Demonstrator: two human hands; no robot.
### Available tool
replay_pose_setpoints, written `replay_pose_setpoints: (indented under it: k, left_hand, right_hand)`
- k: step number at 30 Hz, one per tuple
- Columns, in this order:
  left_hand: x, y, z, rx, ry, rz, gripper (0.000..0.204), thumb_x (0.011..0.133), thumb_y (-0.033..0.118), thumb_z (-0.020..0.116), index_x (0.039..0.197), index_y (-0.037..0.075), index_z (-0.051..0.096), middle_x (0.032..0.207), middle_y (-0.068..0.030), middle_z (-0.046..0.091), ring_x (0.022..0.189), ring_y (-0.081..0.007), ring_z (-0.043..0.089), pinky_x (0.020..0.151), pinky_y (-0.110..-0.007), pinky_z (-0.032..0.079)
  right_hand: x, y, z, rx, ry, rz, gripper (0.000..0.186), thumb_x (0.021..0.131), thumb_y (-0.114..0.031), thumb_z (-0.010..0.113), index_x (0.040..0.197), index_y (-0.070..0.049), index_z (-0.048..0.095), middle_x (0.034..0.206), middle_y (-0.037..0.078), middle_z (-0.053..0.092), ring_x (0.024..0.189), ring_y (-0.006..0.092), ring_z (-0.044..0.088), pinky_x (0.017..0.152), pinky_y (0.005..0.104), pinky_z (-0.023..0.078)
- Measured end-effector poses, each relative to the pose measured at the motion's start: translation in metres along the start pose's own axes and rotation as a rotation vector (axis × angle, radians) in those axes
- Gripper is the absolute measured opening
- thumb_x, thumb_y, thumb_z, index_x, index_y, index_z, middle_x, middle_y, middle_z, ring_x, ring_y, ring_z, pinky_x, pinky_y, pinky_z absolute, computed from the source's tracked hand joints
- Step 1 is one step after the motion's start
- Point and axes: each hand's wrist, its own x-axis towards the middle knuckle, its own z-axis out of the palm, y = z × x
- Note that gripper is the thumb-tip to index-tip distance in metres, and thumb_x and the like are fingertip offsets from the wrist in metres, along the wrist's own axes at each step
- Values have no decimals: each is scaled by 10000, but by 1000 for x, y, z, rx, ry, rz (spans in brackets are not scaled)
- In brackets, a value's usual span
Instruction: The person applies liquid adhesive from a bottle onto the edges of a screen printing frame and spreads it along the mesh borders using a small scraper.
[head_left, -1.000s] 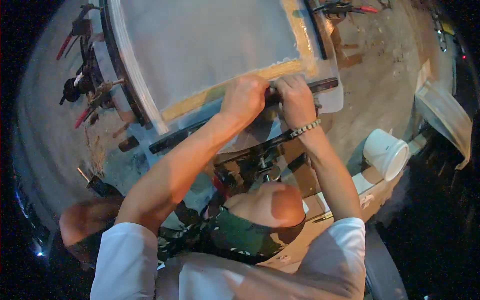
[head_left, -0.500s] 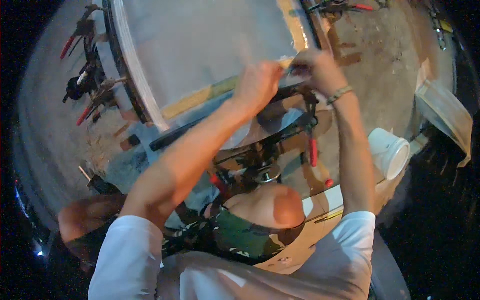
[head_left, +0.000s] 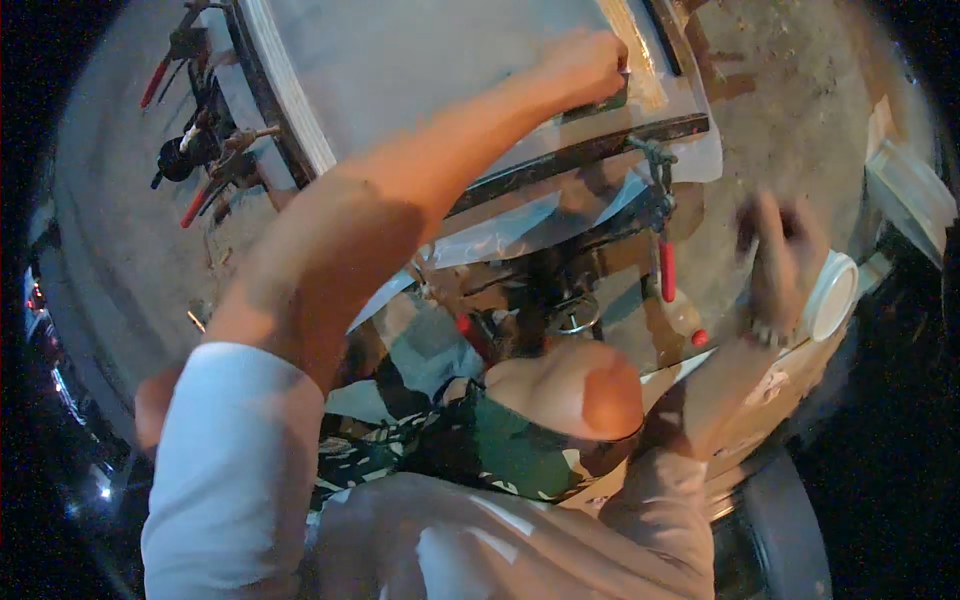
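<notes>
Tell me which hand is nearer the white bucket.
Right. The right hand, blurred, is just left of the white bucket in the picture, partly overlapping it; contact can't be told. The left hand is well away, up by the yellowish strip on the panel.

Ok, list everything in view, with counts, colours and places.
Flat panel: one, pale grey, top centre
Ribbed strip: one, white, panel's left side
Smooth strip: one, yellowish, panel's right side
Dark bars: at least three, near-black, panel's left, right and near sides
Green item: one, by the left hand, kind unclear
Clamps: at least three, dark with red handles, left and right
Plastic sheet: at least one, clear, below the near bar
Red knob: one, lower right
Bucket: one, white, right
Shirt: one, white, bottom
Shorts: one pair, camouflage, bottom centre
Hands: two, bare; left at panel's right, right blurred by the bucket
</notes>
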Motion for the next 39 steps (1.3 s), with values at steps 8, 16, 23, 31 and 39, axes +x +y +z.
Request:
replay_pose_setpoints:
  k: [8,16,23,31,39]
  left_hand:
    - [-206,-81,-114,230,-226,-277,223,850,225,649,915,34,744,802,-236,691,767,-409,683,712,-476,542]
    - [-133,-63,-90,69,-104,-271,305,854,349,727,976,73,772,865,-192,728,802,-339,710,730,-435,548]
    - [-270,-111,-145,258,-223,-681,349,815,398,736,895,59,773,828,-196,714,797,-359,712,726,-436,563]
    - [-268,-105,-147,156,-143,-614,245,814,280,738,933,69,776,880,-169,738,836,-345,721,776,-411,570]
    - [-344,-19,-246,-640,-63,-781,339,811,235,826,1024,-6,719,865,-81,720,771,-158,653,677,-334,521]
  right_hand:
    - [-233,187,-23,78,-367,918,431,973,-366,637,698,-38,684,530,8,567,445,110,523,437,270,394]
    - [-235,302,28,102,175,603,537,791,-72,806,1250,-19,532,1144,128,630,1015,219,630,864,360,522]
    - [-183,249,37,332,398,470,1020,689,86,830,1530,-41,265,1318,126,564,1104,246,604,940,390,507]
    - [-175,327,36,330,310,344,827,722,76,819,1440,-45,426,1286,93,592,1070,262,627,883,346,551]
    - [-308,241,-21,612,479,699,440,812,-202,834,1171,-35,642,1120,70,663,1019,220,631,826,361,523]
